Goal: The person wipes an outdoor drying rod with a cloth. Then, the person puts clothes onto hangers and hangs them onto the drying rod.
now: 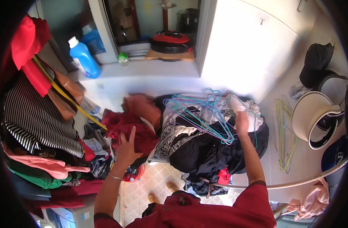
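Note:
My left hand (127, 151) lies on a dark red garment (134, 133) at the left of the clothes pile, its fingers spread apart. My right hand (242, 123) is at the pile's right end, against a white garment (236, 104) and beside the hangers. Its fingers are smeared, so I cannot make out whether they grip anything. Between my hands, several blue and purple hangers (219, 127) lie tangled on top of black clothes (204, 152) and a black-and-white patterned cloth (166, 142). A brownish-red garment (143, 108) sits behind the dark red one.
Clothes hang at the left, among them a striped garment (41, 110), near a yellow pole (79, 108). A blue detergent bottle (84, 59) stands on the sill (151, 71). At the right are yellow-green hangers (282, 136), a cream visor (310, 114) and a curved rail (295, 185).

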`<action>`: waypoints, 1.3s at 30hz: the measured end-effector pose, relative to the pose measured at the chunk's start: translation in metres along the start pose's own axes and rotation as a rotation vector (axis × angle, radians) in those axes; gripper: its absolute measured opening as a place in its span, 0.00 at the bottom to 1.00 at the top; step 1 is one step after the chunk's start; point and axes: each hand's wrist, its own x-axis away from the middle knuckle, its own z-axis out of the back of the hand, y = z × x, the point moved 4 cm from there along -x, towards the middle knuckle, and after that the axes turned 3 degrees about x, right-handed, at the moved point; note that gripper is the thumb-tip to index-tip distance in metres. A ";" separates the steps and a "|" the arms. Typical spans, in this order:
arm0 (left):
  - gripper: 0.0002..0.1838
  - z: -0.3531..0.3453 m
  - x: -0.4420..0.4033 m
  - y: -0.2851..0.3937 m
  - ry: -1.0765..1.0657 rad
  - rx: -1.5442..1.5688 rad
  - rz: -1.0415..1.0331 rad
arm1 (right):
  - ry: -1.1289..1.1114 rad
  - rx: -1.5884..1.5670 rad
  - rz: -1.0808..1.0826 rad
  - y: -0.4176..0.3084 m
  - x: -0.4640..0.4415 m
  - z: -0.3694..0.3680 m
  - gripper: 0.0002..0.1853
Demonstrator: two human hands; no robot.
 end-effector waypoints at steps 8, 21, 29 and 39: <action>0.32 0.002 0.001 -0.021 0.128 0.060 0.059 | -0.487 0.321 0.079 -0.042 0.005 -0.081 0.06; 0.26 0.031 0.006 -0.124 0.670 1.145 -0.223 | -0.262 -0.403 -0.236 -0.009 0.006 -0.066 0.09; 0.34 0.116 0.077 -0.134 1.226 0.950 0.011 | -0.292 -0.602 -0.075 -0.046 -0.003 -0.034 0.06; 0.04 0.130 0.201 -0.130 1.367 1.322 0.317 | -0.667 -1.413 -0.024 -0.236 0.013 0.061 0.12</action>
